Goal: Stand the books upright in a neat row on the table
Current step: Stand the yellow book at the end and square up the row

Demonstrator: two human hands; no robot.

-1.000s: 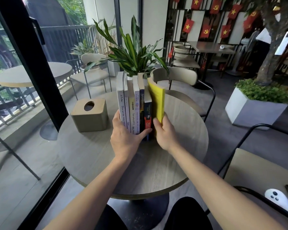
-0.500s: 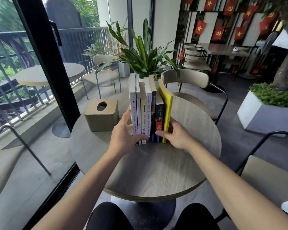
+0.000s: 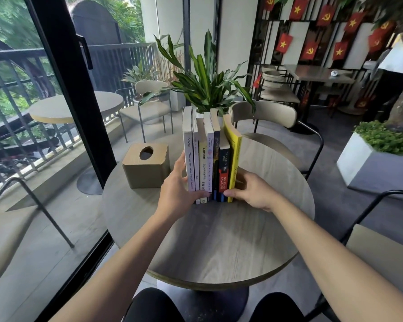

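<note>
Several books stand upright in a tight row, spines toward me, in the middle of the round wooden table. A white book is at the left end and a yellow book at the right end, its top curling slightly. My left hand presses flat against the white book's cover, thumb across the lower spines. My right hand presses against the yellow book's outer side, thumb at the spine bottoms. The row is squeezed between both hands.
A tan tissue box sits left of the books. A potted plant stands behind the row. A beige chair is across the table, another chair at my right, and a glass door frame at left.
The yellow book went from leaning away at the right end to standing against the row. My right hand slid down to its base; my left hand stayed on the white book.
</note>
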